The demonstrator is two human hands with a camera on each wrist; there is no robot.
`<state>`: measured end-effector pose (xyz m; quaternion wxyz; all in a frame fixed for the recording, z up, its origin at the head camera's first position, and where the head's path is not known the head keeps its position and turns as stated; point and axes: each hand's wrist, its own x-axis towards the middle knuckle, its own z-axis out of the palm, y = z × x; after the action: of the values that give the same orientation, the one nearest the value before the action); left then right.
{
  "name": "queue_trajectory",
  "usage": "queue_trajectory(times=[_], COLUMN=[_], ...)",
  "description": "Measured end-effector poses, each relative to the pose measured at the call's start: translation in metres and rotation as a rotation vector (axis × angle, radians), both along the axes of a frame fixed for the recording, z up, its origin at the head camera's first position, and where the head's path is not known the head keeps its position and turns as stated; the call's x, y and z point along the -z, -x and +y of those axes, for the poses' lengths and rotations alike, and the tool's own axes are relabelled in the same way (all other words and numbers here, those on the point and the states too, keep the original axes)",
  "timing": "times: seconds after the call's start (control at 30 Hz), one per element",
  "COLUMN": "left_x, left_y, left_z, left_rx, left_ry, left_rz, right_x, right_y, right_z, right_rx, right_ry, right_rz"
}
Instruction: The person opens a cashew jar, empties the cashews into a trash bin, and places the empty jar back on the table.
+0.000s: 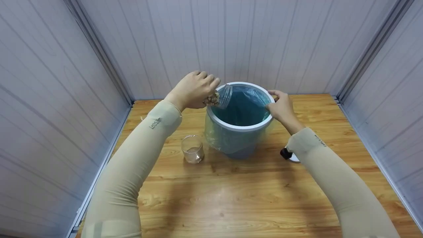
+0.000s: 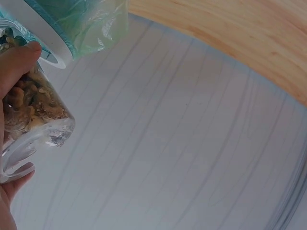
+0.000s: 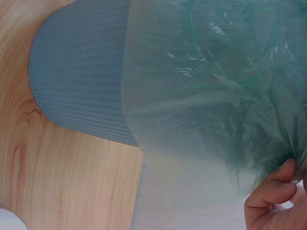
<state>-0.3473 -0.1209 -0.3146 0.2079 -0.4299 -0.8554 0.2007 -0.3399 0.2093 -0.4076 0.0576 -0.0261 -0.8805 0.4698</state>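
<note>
My left hand [image 1: 194, 90] grips a clear jar [image 1: 226, 96] tipped over the left rim of the trash can, its mouth toward the inside. Lumpy brown pieces [image 2: 33, 103] lie within the jar, and the thumb presses on its side in the left wrist view. The blue-grey trash can [image 3: 81, 67] has a white rim ring [image 1: 238, 127]. A thin green trash bag [image 3: 192, 91] lines it and hangs down over the outside. On the can's right side, my right hand [image 1: 283, 105] pinches the rim and bag between thumb and fingers.
A clear glass beaker [image 1: 193, 150] stands on the wooden table [image 1: 211, 201], left of the can. Near the right forearm lie a small black object [image 1: 285, 153] and a white round thing [image 1: 294, 158], partly hidden by the sleeve. Pale panel walls [image 1: 211, 39] enclose the table.
</note>
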Motion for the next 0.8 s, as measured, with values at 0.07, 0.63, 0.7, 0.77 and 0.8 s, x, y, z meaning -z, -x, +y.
queue_trajectory(times=[0.07,0.63,0.7,0.77,0.8], left_x=[0.0003,0.0031,0.0033,0.0033,0.0032], left_y=[0.0002,0.0002,0.0001,0.0002,0.0002], left_z=[-0.0001,-0.0017,-0.0016,-0.0017,-0.0018], left_rx=[0.003,-0.026,-0.024,-0.024,-0.023], left_ry=[0.004,0.056,0.053,0.053,0.052], left_rz=[0.002,0.008,0.009,0.013,0.015], right_x=[0.0004,-0.0008,-0.0008,-0.0005,-0.0004], right_y=[0.0001,-0.0034,-0.0035,-0.0029,-0.0028], right_z=[0.0,-0.0011,-0.0011,-0.0008,-0.0008], right_rx=[-0.001,-0.011,-0.01,-0.006,-0.005], right_ry=[0.0,0.009,0.006,-0.001,-0.004], right_rz=[0.003,-0.035,-0.033,-0.023,-0.016])
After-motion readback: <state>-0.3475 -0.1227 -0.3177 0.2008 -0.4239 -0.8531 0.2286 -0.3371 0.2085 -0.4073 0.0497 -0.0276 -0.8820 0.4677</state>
